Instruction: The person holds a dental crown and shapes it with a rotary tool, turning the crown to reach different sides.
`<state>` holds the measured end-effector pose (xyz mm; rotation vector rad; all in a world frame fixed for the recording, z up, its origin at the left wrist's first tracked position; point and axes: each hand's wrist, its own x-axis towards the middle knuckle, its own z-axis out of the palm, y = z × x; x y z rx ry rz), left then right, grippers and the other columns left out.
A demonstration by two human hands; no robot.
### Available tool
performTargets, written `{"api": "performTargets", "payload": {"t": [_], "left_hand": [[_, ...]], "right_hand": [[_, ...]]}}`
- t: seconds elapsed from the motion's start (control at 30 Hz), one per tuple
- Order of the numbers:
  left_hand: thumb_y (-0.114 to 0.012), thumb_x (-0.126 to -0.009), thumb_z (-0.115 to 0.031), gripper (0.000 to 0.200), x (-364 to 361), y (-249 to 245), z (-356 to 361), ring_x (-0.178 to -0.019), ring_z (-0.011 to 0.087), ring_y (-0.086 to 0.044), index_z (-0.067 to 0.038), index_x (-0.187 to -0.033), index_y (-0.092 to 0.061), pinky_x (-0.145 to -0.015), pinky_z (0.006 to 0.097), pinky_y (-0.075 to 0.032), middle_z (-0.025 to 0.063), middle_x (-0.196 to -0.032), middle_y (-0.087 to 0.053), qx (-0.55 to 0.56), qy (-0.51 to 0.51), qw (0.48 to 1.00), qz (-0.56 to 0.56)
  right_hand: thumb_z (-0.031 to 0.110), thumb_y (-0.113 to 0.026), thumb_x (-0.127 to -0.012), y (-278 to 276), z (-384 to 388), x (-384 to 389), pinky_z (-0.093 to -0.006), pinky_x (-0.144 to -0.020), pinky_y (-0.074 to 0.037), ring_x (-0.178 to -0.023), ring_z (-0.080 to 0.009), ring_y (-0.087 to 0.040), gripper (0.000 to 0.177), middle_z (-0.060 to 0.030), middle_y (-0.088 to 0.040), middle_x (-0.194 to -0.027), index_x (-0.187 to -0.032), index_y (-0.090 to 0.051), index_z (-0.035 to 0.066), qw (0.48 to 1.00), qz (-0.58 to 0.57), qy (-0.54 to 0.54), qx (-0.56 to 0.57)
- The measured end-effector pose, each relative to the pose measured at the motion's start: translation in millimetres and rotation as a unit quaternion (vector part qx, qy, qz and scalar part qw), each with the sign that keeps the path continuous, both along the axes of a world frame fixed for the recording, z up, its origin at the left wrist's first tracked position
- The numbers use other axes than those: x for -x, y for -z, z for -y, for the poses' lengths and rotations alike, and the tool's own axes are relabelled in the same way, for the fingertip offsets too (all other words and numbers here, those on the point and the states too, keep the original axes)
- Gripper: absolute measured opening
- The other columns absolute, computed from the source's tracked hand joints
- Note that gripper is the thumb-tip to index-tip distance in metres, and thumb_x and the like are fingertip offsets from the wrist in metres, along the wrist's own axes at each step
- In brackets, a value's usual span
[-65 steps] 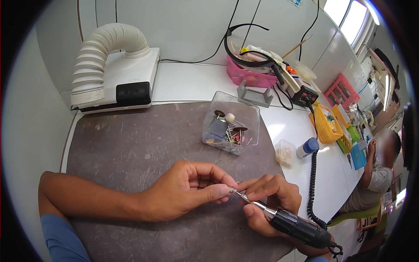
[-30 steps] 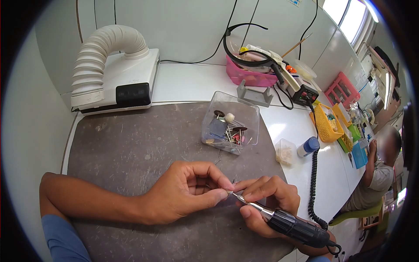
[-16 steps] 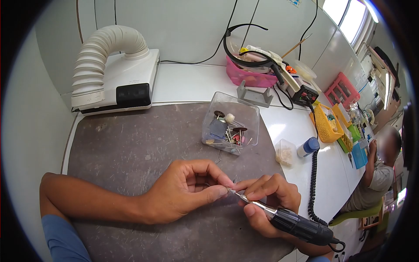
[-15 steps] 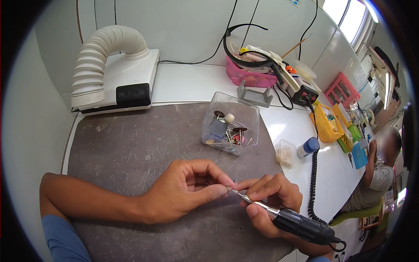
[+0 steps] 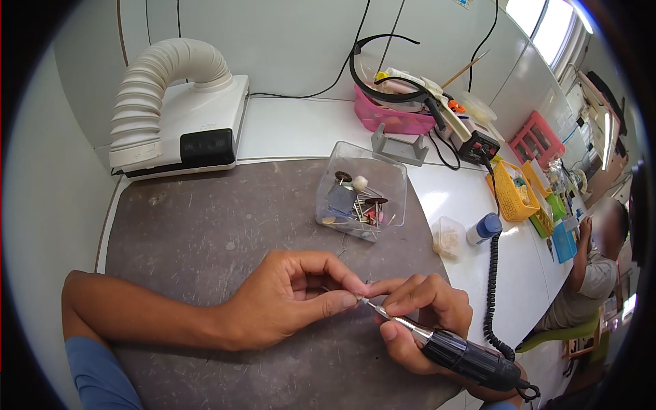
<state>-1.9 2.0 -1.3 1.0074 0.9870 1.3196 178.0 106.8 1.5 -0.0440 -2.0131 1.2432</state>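
Note:
My right hand (image 5: 427, 314) is wrapped round a black and silver rotary handpiece (image 5: 471, 359), its narrow tip pointing up and left. My left hand (image 5: 294, 297) pinches a tiny piece between thumb and forefinger, too small and covered to name. The tip of the handpiece meets that piece, or comes very close to it, at the left fingertips. Both hands are held above a dark grey mat (image 5: 205, 232). Beyond them a clear plastic box (image 5: 396, 184) holds several mounted bits and small discs.
A white machine with a ribbed hose (image 5: 167, 75) stands back left. To the right are a small clear tub (image 5: 447, 236), a blue-capped bottle (image 5: 485, 229), a coiled cord (image 5: 492, 287) and a yellow basket (image 5: 509, 195). Behind sits a pink basket (image 5: 389, 119). A person (image 5: 591, 273) sits far right.
The handpiece has tilted slightly, its rear end lower and a little further right. My right fingers have shifted slightly with it. My left hand has stayed almost still.

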Motion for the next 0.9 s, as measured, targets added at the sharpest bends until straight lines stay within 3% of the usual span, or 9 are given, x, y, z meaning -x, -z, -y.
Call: {"api": "performTargets", "payload": {"t": [0.27, 0.47, 0.9], "left_hand": [[-0.062, -0.086, -0.003, 0.010, -0.7, -3.9, 0.0, -0.094, 0.0117, -0.060, 0.000, -0.096, -0.060, -0.084, 0.0250, -0.050, 0.0082, -0.099, -0.062, 0.025, 0.001, 1.000, 0.006], [-0.060, -0.089, -0.011, 0.018, -0.1, -2.9, -0.9, -0.087, 0.0090, -0.060, 0.001, -0.103, -0.062, -0.082, 0.0216, -0.049, 0.0054, -0.095, -0.063, 0.037, 0.007, 0.999, 0.037], [-0.061, -0.090, -0.014, 0.021, -0.9, -1.8, -0.1, -0.085, 0.0079, -0.060, 0.001, -0.104, -0.062, -0.080, 0.0214, -0.049, 0.0042, -0.091, -0.064, 0.041, 0.012, 0.999, 0.014]], "right_hand": [[-0.001, -0.068, -0.071, -3.0, 1.8, -1.9, -0.0430, -0.075, -0.057, -0.065, -0.0197, -0.064, 0.015, -0.0101, -0.058, -0.071, -0.081, -0.057, -0.004, 1.000, 0.006, 0.017, -0.004], [0.000, -0.068, -0.071, -0.1, -1.6, -1.8, -0.0426, -0.075, -0.057, -0.066, -0.0206, -0.065, 0.016, -0.0106, -0.059, -0.071, -0.082, -0.057, -0.004, 1.000, -0.020, 0.005, -0.007], [0.002, -0.070, -0.071, 1.2, -2.1, -2.5, -0.0331, -0.068, -0.056, -0.073, -0.0249, -0.068, 0.020, -0.0138, -0.064, -0.073, -0.084, -0.056, -0.002, 1.000, 0.008, 0.018, -0.016]]}}
